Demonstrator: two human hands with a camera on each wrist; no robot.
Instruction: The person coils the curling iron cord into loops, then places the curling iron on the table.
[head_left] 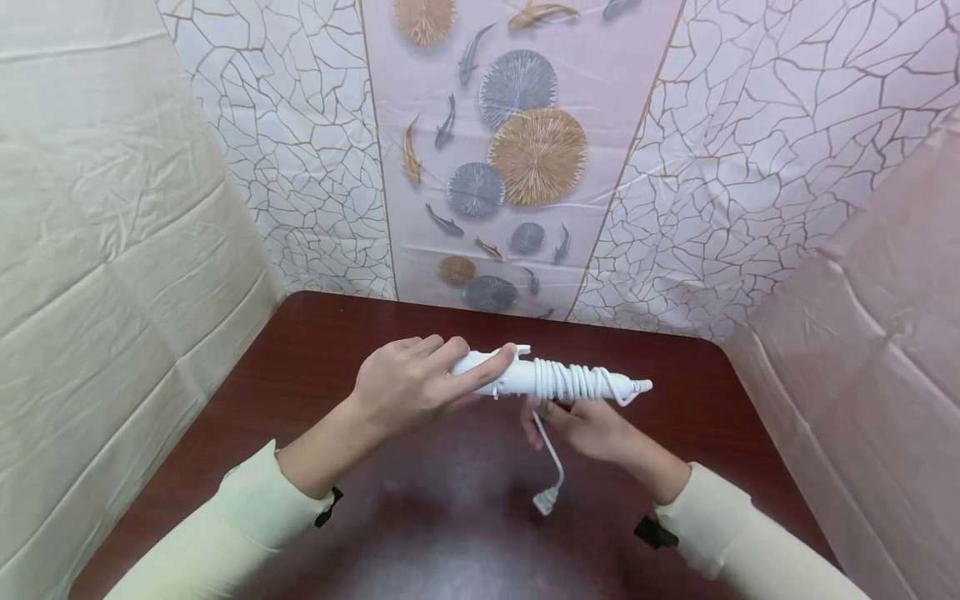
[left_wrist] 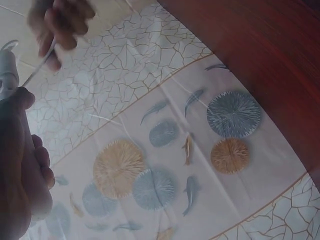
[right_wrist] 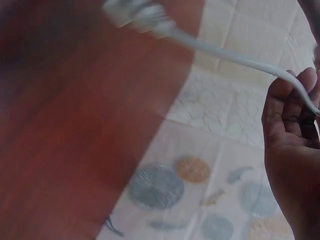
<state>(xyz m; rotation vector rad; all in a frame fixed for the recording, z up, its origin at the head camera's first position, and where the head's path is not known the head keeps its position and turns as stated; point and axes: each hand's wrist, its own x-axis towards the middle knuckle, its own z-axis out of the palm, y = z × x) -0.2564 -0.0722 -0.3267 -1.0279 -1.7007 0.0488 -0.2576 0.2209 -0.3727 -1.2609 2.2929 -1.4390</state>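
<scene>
My left hand grips a white curling iron by its left part, held level above the table with the index finger along it. Its white power cord is wound in several turns round the right part, near the tapered cord end. Below the iron, my right hand holds the loose length of cord between thumb and fingers. From there the cord hangs down to its plug. In the right wrist view, the plug is blurred and the cord runs into the curled fingers.
A dark red-brown table with rounded corners lies beneath both hands. Behind it hangs a patterned cloth with fish and round motifs. Plain beige cloth walls close in the left and right sides.
</scene>
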